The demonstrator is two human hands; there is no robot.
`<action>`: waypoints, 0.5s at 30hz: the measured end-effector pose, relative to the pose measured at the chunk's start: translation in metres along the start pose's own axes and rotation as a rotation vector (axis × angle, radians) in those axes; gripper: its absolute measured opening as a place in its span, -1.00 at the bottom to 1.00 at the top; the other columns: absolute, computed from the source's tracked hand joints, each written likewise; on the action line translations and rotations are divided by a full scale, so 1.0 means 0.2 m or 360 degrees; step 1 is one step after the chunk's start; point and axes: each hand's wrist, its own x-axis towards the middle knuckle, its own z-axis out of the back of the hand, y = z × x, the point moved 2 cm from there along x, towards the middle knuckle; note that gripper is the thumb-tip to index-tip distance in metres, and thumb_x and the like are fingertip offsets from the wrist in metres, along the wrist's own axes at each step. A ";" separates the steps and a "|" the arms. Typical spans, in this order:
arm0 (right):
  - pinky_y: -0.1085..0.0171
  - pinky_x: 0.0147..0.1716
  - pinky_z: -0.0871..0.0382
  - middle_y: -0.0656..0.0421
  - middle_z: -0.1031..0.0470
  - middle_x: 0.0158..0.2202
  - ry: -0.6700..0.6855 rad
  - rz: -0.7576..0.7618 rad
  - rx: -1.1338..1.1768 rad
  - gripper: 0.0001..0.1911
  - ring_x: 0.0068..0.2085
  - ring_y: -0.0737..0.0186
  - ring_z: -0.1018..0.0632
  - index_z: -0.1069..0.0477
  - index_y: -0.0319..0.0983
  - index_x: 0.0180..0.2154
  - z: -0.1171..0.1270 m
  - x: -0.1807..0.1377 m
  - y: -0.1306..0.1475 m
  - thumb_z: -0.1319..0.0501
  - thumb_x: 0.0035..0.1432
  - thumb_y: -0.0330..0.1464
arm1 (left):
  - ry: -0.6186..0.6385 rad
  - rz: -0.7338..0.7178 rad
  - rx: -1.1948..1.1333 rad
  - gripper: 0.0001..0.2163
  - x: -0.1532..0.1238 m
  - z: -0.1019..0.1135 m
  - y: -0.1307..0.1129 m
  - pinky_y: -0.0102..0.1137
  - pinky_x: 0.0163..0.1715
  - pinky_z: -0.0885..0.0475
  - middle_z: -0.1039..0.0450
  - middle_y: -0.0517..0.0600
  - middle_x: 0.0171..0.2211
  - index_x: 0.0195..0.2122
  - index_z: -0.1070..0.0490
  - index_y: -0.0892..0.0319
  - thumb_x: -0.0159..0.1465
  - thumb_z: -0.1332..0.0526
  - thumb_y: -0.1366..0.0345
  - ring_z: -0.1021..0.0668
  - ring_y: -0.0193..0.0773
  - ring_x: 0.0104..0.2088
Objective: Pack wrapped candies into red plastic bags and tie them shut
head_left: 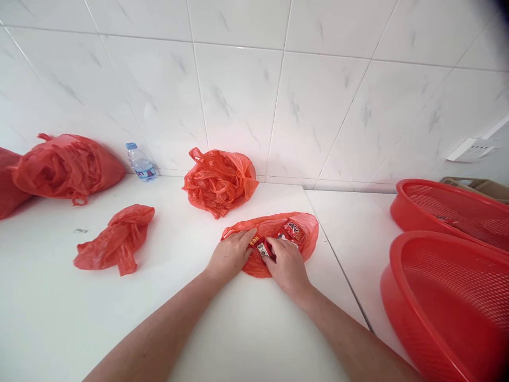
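A flat red plastic bag lies on the white counter in front of me, with small red snack packets on or in it. My left hand rests on the bag's left edge, fingers curled onto it beside a small red packet. My right hand lies over the bag's middle, its fingers bent around that same small packet. Another red packet with white lettering sits just beyond my right hand.
A stuffed red bag stands behind by the tiled wall, a crumpled one lies at left, and larger full ones sit far left. A small water bottle leans at the wall. Two red mesh baskets fill the right side.
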 end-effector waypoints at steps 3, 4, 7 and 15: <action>0.15 -0.18 -0.31 0.13 -0.49 -0.29 0.0013 -0.0004 0.0020 -0.69 -0.23 0.13 -0.46 -0.37 -0.23 -0.14 0.01 0.00 0.01 -0.23 0.01 -0.47 | 0.0072 0.0085 0.0027 -0.57 0.01 0.00 -0.01 -0.27 -0.18 -0.43 -0.45 0.06 -0.03 0.15 -0.19 0.14 0.23 -0.10 0.34 -0.50 -0.11 -0.08; 0.16 -0.19 -0.30 0.14 -0.48 -0.31 0.0014 -0.0004 0.0019 -0.73 -0.24 0.13 -0.46 -0.37 -0.23 -0.18 0.01 0.00 0.01 -0.23 0.01 -0.47 | 0.0088 0.0105 0.0032 -0.57 0.02 0.00 -0.01 -0.28 -0.19 -0.43 -0.46 0.05 -0.04 0.15 -0.20 0.13 0.23 -0.10 0.33 -0.50 -0.11 -0.09; 0.18 -0.22 -0.29 0.16 -0.48 -0.36 0.0018 0.0005 0.0009 -0.83 -0.28 0.14 -0.45 -0.37 -0.22 -0.26 0.01 0.01 0.02 -0.21 0.03 -0.47 | 0.0106 0.0130 0.0035 -0.59 0.03 0.00 -0.02 -0.30 -0.23 -0.42 -0.47 0.02 -0.04 0.13 -0.22 0.09 0.22 -0.10 0.34 -0.51 -0.13 -0.10; 0.23 -0.31 -0.29 0.18 -0.45 -0.41 -0.0048 -0.0110 0.0071 -0.87 -0.36 0.19 -0.44 -0.32 -0.22 -0.28 0.03 0.00 0.02 -0.16 0.05 -0.45 | -0.0007 0.0247 0.0016 -0.56 0.01 0.02 -0.01 -0.33 -0.26 -0.44 -0.48 0.02 -0.06 0.12 -0.23 0.08 0.19 -0.08 0.43 -0.52 -0.17 -0.12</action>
